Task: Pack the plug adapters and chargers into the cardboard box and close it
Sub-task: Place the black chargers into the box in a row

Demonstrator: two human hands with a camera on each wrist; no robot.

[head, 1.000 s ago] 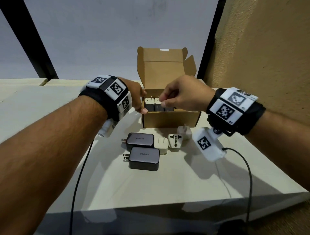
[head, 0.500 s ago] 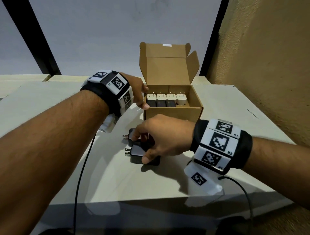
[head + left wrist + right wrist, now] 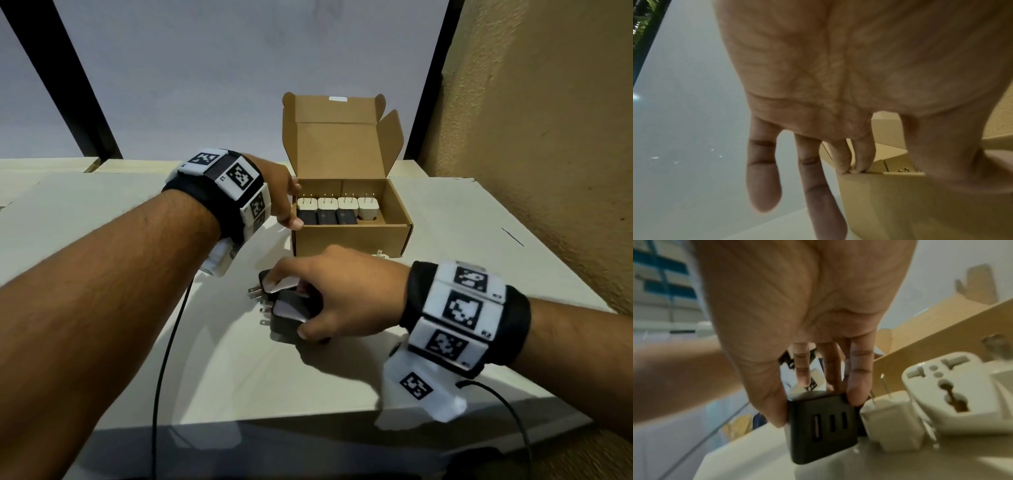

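Note:
The open cardboard box (image 3: 352,236) stands mid-table with its lid up; a row of white chargers (image 3: 337,205) and dark ones (image 3: 325,217) fills its left part. My left hand (image 3: 294,205) rests on the box's left wall, fingertips (image 3: 851,168) on the rim, thumb at the front corner. My right hand (image 3: 291,308) grips a black charger (image 3: 291,315) just in front of the box, thumb and fingers on opposite sides (image 3: 818,410). A second dark charger (image 3: 277,284) lies right behind it. A white charger (image 3: 894,418) and a white universal adapter (image 3: 953,394) sit beside it, hidden in the head view.
The white table's front edge (image 3: 308,421) runs close below my right wrist. A rough tan wall (image 3: 548,154) stands at the right. Black cables (image 3: 164,359) hang from both wrists over the front edge. The box's right part (image 3: 390,209) holds nothing.
My right hand left the box, dropped to the table in front of it and closed around the near black charger, which now sits tilted. The left hand stayed on the box.

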